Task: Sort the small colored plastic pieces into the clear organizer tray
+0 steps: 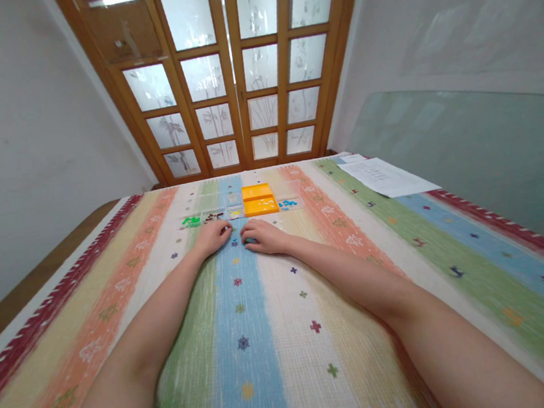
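Observation:
My left hand [213, 237] rests on the tablecloth with its fingers curled and their tips together; whether anything small is between them I cannot make out. Just to its right, my right hand [266, 236] is closed too, curled around a small blue-green piece [250, 240] that shows at the fingers. A narrow gap separates the two hands. Beyond them lie clear compartments with green pieces [191, 220], dark brown pieces [214, 216], yellow pieces [236, 213] and blue pieces [288, 203]. Between these, an open orange case [257, 191] has small white pieces in it.
A striped, patterned tablecloth [238, 306] covers the table. White paper sheets [387, 176] lie at the far right. Wooden doors with glass panes [241, 103] stand behind the table, and a pale green panel [461, 143] leans along the right wall.

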